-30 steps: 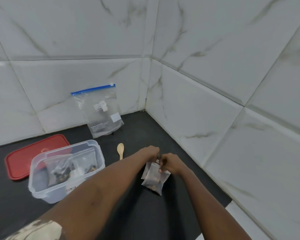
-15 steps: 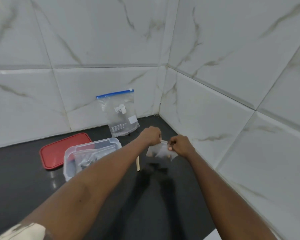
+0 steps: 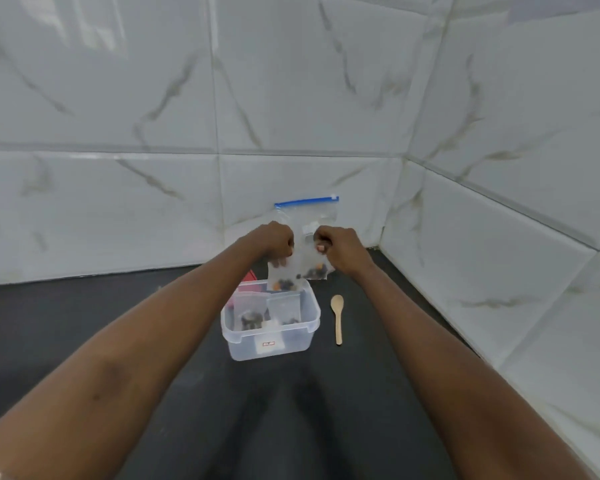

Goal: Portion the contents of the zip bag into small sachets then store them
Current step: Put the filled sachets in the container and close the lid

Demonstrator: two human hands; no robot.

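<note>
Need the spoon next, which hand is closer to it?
Right. The right hand is just beyond the spoon, toward the wall; the left hand is farther left, above the box.

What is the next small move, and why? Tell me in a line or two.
Probably lower the left grip and drop its filled sachet into the container. That sachet hangs just above the open container, which already holds other sachets, and the right grip appears to pinch a second sachet that could follow.
</note>
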